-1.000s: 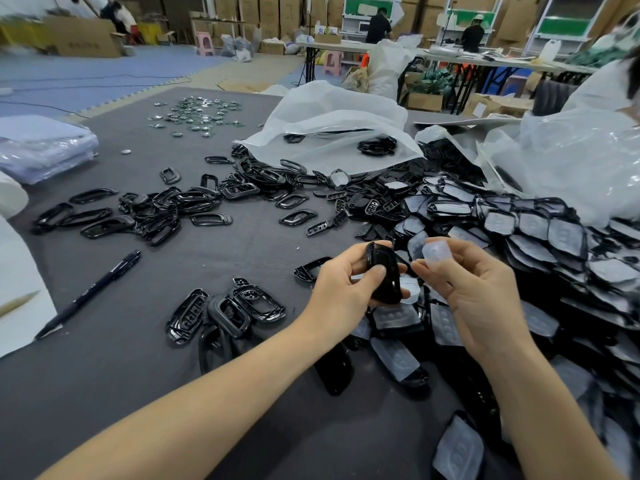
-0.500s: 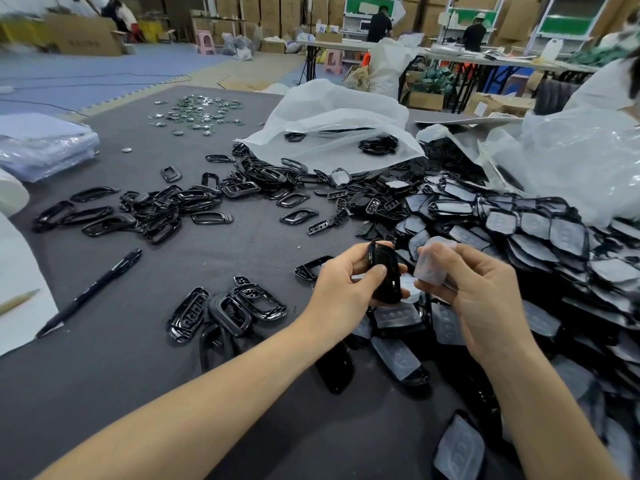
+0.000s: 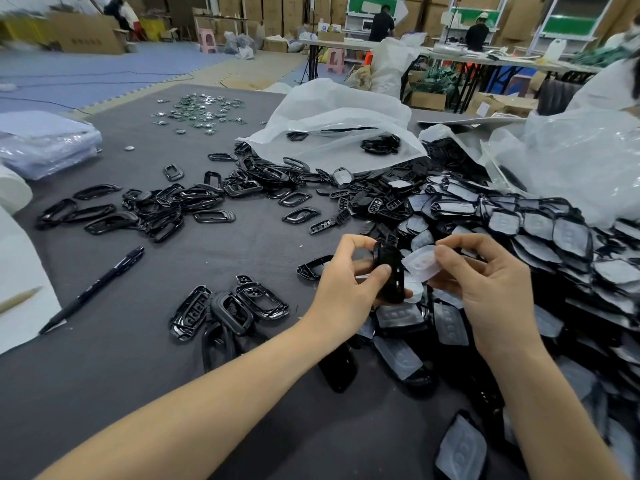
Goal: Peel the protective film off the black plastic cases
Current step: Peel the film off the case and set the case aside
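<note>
Now the left hand (image 3: 346, 282) curls its thumb and fingers tight around a glossy black case (image 3: 389, 273), held upright on edge above the grey table (image 3: 138, 358). Just right of the case, the right hand (image 3: 485, 282) pinches the cloudy film (image 3: 420, 265), partly lifted off it.

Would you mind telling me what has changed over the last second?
The right hand has kept its grip on the film, lowering it from fingertip height back beside the case. The left hand still holds the black case upright in the same spot; the pen and piles are unchanged.
</note>
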